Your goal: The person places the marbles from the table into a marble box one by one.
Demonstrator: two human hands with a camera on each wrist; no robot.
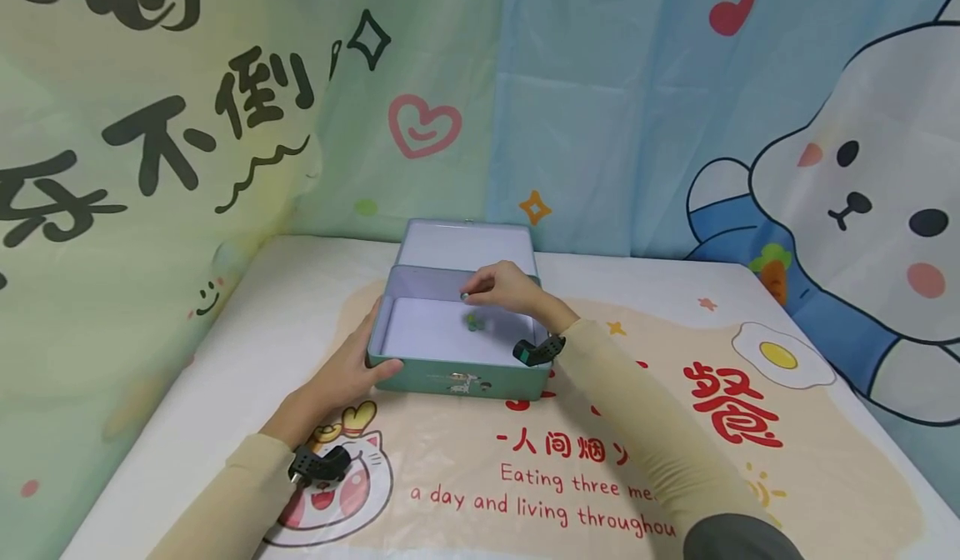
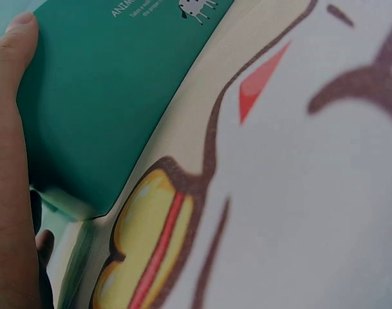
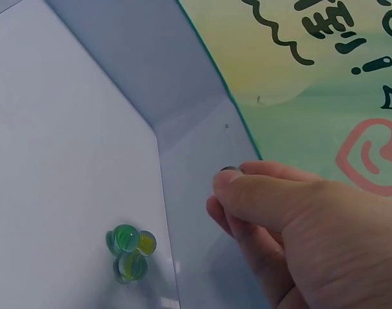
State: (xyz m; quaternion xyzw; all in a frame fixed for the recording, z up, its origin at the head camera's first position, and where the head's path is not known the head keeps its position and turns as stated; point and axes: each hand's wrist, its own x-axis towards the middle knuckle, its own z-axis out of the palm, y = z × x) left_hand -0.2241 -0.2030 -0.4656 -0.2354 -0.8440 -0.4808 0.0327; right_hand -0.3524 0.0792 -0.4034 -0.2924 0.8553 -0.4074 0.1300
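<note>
Head view shows an open green tin box [image 1: 459, 377] on a counter [image 1: 247, 327] covered by a printed cloth, its lid tipped back toward the wall hanging. The left hand [image 1: 347, 368] lies against the box's left front corner, fingers straight along the wall and thumb on the front face, bracing it. The right hand [image 1: 504, 287] hovers over the box interior, its fingertips pinched together on a small dark marble [image 3: 230, 170] that barely shows between them. Three glass marbles [image 3: 129, 250], green and yellow, sit touching one another on the pale box floor, below and left of that hand in the right wrist view. The step in hand looks like dropping marbles into the box one at a time. The next move calls for parting the fingertips over the floor, low enough that the marble does not bounce out.
</note>
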